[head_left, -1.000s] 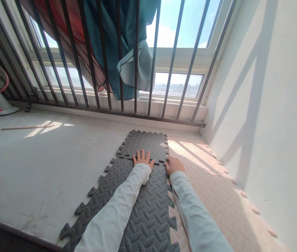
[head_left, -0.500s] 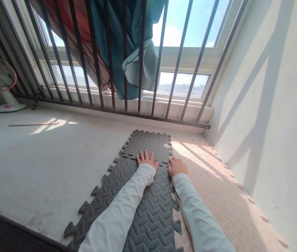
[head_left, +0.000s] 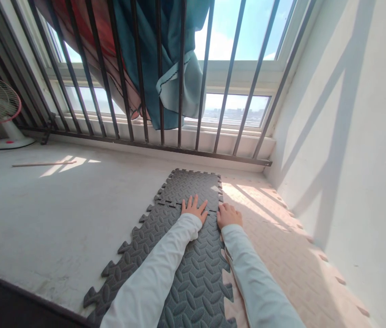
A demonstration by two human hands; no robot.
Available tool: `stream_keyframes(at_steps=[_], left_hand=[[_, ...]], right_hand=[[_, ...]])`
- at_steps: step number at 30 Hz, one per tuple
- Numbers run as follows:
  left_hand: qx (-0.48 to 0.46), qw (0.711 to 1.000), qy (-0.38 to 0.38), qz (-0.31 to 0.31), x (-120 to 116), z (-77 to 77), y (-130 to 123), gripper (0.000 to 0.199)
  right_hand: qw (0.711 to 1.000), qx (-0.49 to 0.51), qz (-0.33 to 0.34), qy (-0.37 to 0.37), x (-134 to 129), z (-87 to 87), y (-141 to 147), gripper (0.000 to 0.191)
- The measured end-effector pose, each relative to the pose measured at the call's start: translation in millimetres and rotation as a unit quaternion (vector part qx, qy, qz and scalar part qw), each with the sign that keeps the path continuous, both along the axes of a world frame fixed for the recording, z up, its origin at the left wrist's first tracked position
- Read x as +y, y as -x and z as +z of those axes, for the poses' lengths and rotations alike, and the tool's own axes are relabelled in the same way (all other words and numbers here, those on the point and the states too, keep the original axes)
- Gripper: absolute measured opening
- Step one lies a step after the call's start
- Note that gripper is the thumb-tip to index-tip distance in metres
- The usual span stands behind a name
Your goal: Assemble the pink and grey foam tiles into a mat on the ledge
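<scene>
Left hand (head_left: 195, 209) lay spread where two dark-grey tread-patterned foam tiles (head_left: 196, 273) met; right hand (head_left: 229, 216) curled at their right edge, pinch unclear. Tiles lay beside pale-pink foam mat (head_left: 278, 255).

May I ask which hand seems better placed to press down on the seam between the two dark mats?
Probably the left hand: it lies spread over the seam of the dark mats, while the right hand sits with fingers curled at their right edge, beside the pink matting.
</scene>
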State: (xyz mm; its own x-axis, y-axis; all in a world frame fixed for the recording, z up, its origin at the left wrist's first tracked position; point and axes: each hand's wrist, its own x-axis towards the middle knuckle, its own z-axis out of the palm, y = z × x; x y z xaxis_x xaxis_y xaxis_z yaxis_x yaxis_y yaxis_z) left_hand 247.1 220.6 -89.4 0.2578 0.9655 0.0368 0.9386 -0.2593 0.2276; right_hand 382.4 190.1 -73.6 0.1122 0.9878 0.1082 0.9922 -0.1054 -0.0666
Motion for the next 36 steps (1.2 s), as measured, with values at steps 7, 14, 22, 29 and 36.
stream_keyframes(at_steps=[7, 14, 22, 29, 36], left_hand=[[0.003, 1.0, -0.001, -0.016, 0, -0.2, -1, 0.048], [0.001, 1.0, 0.009, -0.008, 0, 0.1, -3, 0.047], [0.011, 1.0, 0.02, -0.017, 0, 0.5, -3, 0.048], [0.0, 1.0, -0.008, -0.011, 1, -1.5, -2, 0.047], [0.001, 1.0, 0.017, -0.008, 6, 2.1, 0, 0.051]], right_hand=[[1.0, -0.011, -0.02, 0.016, 9, -3.7, 3, 0.052], [0.999, -0.016, -0.027, 0.028, 12, 0.5, 6, 0.055], [1.0, -0.007, -0.017, 0.025, 26, 6.4, 3, 0.058], [1.0, -0.008, -0.014, -0.004, 37, 0.8, 6, 0.057], [1.0, -0.011, -0.004, -0.013, 38, 0.4, 5, 0.055]])
